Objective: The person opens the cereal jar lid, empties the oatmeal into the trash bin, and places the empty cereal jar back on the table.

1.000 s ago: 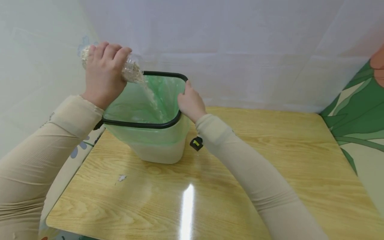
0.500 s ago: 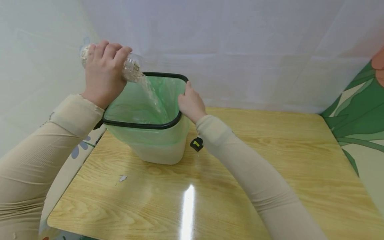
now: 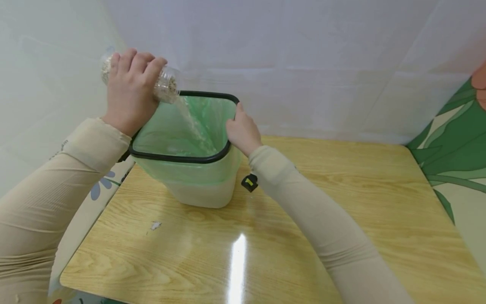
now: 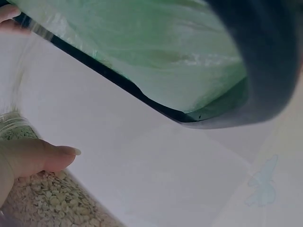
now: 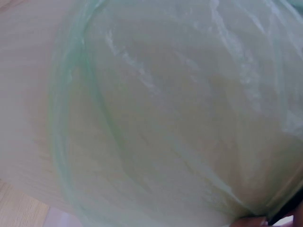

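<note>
My left hand (image 3: 130,90) grips a clear plastic bottle (image 3: 167,84) from above, tilted mouth-down over the near left of a trash bin (image 3: 205,196). Pale oat-like flakes (image 4: 57,203) fill much of the bottle in the left wrist view, where my thumb lies across its side. A stream of flakes (image 3: 194,128) falls from the mouth into the green bag (image 3: 163,137) lining the bin. The black rim (image 3: 178,159) clamps the bag. At the bin's right side, my right hand (image 3: 244,130) holds that rim, thumb outside; its other fingers are mostly hidden.
The bin stands on the left part of a wooden table (image 3: 341,190). A small black object with a yellow mark (image 3: 249,182) lies right of it, partly behind my right sleeve. A white scuff (image 3: 155,225) shows nearer. A white sheet (image 3: 322,76) hangs behind.
Flakes keep pouring from the bottle. Fewer flakes show at its mouth than before. Both hands have stayed almost in place, and the bin has not moved.
</note>
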Action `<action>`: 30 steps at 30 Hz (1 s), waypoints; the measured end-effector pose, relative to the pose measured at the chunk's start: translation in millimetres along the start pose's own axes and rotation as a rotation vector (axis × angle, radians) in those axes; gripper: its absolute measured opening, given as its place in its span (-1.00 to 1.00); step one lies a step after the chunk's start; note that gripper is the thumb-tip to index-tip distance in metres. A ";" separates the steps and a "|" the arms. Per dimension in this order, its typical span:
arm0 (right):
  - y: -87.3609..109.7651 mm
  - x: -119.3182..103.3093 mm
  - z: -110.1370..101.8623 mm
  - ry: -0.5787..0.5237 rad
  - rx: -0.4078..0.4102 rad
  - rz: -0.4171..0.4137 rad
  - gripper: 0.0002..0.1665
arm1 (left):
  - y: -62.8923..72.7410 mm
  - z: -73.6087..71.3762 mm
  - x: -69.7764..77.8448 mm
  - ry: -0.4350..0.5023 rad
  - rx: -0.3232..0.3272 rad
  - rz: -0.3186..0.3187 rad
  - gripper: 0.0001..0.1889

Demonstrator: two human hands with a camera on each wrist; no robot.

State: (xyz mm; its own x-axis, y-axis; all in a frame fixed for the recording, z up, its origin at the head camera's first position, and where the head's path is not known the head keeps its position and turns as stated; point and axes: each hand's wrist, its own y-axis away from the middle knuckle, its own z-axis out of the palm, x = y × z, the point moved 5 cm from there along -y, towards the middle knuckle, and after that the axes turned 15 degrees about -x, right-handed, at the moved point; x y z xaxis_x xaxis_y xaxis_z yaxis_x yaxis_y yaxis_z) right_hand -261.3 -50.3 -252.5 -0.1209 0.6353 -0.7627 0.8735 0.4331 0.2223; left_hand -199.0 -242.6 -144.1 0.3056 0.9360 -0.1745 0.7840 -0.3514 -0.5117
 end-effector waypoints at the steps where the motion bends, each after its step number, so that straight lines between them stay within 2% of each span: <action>1: -0.1 0.0 -0.1 0.001 0.000 0.002 -0.25 | 0.0 0.2 -0.2 0.001 0.000 0.000 -0.48; 6: -0.3 -0.1 -0.6 0.009 0.002 0.000 -0.26 | -0.1 1.1 -1.3 0.001 -0.004 -0.001 -0.53; 30: 0.4 -1.5 -1.3 -0.001 0.007 -0.003 -0.26 | -1.4 -1.0 1.6 0.005 -0.008 0.019 -0.46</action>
State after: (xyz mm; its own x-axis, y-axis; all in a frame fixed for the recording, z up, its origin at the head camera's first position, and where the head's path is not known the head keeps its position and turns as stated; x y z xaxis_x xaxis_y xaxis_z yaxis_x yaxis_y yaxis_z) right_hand -261.3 -50.2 -250.5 -0.1235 0.6333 -0.7640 0.8765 0.4306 0.2152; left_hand -199.1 -240.6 -142.8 0.3235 0.9290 -0.1799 0.7821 -0.3695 -0.5018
